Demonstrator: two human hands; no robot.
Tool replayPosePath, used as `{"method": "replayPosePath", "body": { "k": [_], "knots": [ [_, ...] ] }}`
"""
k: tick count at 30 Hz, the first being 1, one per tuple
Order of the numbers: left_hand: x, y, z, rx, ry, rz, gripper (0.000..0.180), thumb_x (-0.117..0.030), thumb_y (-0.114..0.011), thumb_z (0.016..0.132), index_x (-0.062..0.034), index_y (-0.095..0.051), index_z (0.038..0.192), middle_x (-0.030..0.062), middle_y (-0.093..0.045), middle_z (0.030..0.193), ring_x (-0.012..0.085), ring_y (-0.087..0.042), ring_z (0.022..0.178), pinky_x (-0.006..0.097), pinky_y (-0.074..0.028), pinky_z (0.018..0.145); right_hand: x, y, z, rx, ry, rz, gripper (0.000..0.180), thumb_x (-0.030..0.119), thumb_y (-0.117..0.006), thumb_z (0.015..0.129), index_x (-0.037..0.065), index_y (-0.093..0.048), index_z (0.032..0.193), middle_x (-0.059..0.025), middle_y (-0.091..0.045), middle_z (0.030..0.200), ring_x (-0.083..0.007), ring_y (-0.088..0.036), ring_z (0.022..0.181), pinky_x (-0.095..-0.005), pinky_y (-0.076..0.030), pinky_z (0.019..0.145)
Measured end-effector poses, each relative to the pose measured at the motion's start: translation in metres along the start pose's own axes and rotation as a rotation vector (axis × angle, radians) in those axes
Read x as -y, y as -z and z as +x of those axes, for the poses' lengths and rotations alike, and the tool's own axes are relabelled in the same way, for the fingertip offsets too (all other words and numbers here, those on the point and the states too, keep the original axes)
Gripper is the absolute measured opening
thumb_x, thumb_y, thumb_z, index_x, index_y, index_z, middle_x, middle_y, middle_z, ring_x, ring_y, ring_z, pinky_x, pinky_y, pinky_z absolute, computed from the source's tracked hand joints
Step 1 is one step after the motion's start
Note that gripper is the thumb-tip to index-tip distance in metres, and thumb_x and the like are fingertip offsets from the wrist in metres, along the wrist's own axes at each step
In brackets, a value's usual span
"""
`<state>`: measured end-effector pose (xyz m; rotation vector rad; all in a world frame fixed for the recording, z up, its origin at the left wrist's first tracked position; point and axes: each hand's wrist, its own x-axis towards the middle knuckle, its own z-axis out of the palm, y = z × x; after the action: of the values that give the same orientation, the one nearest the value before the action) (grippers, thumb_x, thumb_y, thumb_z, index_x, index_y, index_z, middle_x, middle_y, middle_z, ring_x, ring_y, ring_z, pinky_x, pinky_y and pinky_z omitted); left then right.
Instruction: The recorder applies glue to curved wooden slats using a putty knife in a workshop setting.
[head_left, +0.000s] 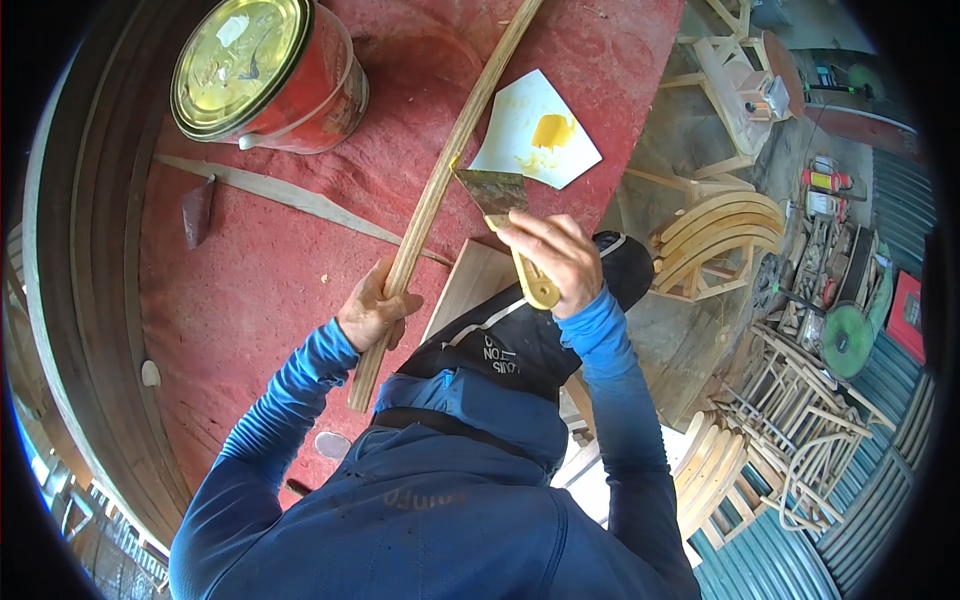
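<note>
My left hand (pixel 376 308) is closed around a long, narrow wooden strip (pixel 447 165) near its lower end. The strip slants up and to the right, past the top of the view. In my right hand (pixel 560 258) is a putty knife (pixel 493 192) with a yellowish handle and a stained metal blade. The blade's left corner meets the strip's edge, where a small dab of yellow shows. Just beyond the blade lies a flat white piece (pixel 500 135), angular in outline, carrying a smeared patch of yellow paste (pixel 552 131).
A red bucket (pixel 325 100) with a metallic lid stands at the far left on the red surface (pixel 250 260). A thin wooden slat (pixel 290 200) crosses beneath the strip. Curved dark boards (pixel 100 270) line the left side. Wooden frames (pixel 715 230) and a green fan (pixel 847 338) are at right.
</note>
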<state>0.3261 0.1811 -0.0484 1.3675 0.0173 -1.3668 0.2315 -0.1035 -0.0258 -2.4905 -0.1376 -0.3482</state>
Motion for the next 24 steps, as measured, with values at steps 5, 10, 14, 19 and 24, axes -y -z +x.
{"method": "replayPosePath", "body": {
  "k": [5, 10, 14, 19, 24],
  "knots": [
    [0.003, -0.005, 0.002, -0.015, -0.013, 0.026, 0.066, -0.018, -0.068, 0.090, -0.0029, -0.034, 0.144, 0.0044, -0.054, 0.069, 0.0150, -0.055, 0.042, 0.027, -0.046, 0.037, -0.003, -0.002, 0.011, 0.016, 0.008, -0.068, 0.042, 0.007, -0.064, 0.080, 0.012, -0.071, 0.121, -0.0097, -0.068, 0.118, -0.0280, -0.062, 0.091, -0.0385, -0.054, 0.083],
    [0.006, -0.002, 0.004, -0.014, -0.002, 0.041, 0.067, -0.018, -0.068, 0.090, -0.0025, -0.033, 0.145, 0.0044, -0.054, 0.069, 0.0149, -0.055, 0.042, 0.027, -0.045, 0.037, 0.009, -0.007, 0.001, 0.098, 0.065, -0.093, 0.039, 0.009, -0.060, 0.083, 0.011, -0.070, 0.121, -0.0113, -0.067, 0.121, -0.0270, -0.062, 0.093, -0.0381, -0.054, 0.085],
    [0.004, -0.006, 0.002, -0.043, -0.008, 0.060, 0.065, -0.017, -0.067, 0.090, -0.0012, -0.034, 0.144, 0.0046, -0.054, 0.069, 0.0150, -0.055, 0.042, 0.028, -0.045, 0.037, 0.009, -0.001, 0.007, 0.050, 0.026, -0.047, 0.041, 0.009, -0.062, 0.082, 0.012, -0.070, 0.122, -0.0116, -0.067, 0.122, -0.0276, -0.062, 0.092, -0.0380, -0.054, 0.085],
    [0.011, -0.002, 0.006, -0.063, -0.025, 0.094, 0.065, -0.016, -0.067, 0.089, -0.0007, -0.034, 0.144, 0.0047, -0.054, 0.069, 0.0149, -0.055, 0.042, 0.028, -0.046, 0.038, 0.007, 0.007, 0.012, 0.090, -0.018, 0.072, 0.041, 0.008, -0.067, 0.083, 0.013, -0.070, 0.123, -0.0120, -0.070, 0.116, -0.0271, -0.064, 0.087, -0.0379, -0.054, 0.081],
    [0.007, -0.005, 0.005, -0.075, -0.025, 0.095, 0.064, -0.016, -0.067, 0.089, -0.0001, -0.035, 0.142, 0.0046, -0.054, 0.068, 0.0154, -0.055, 0.043, 0.028, -0.046, 0.038, 0.001, 0.003, 0.026, 0.027, -0.052, -0.027, 0.048, 0.002, -0.070, 0.077, 0.014, -0.069, 0.123, -0.0090, -0.069, 0.118, -0.0268, -0.064, 0.093, -0.0370, -0.055, 0.081]
  ]
}}
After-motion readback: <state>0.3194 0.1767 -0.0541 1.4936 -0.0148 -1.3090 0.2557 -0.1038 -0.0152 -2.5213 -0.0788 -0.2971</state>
